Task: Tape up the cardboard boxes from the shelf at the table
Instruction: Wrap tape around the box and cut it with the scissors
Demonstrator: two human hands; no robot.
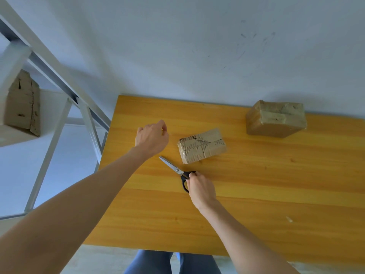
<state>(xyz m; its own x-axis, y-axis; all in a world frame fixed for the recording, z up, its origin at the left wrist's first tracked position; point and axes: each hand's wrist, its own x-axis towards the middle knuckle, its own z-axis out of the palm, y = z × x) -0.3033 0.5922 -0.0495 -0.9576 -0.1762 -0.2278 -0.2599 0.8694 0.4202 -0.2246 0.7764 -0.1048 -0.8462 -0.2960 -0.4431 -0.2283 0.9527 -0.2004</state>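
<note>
A small taped cardboard box (201, 145) lies on the orange wooden table (256, 184), near its middle. A larger taped box (276, 118) stands at the table's back right. My right hand (200, 189) grips the black handles of a pair of scissors (175, 171); the blades rest on the table and point toward my left hand. My left hand (152, 136) hovers left of the small box with its fingers curled under; whether it holds anything is hidden.
A white metal shelf (59, 80) stands to the left of the table, with a cardboard box (22, 103) on one of its boards. A pale wall runs behind the table. My legs show below the table's front edge.
</note>
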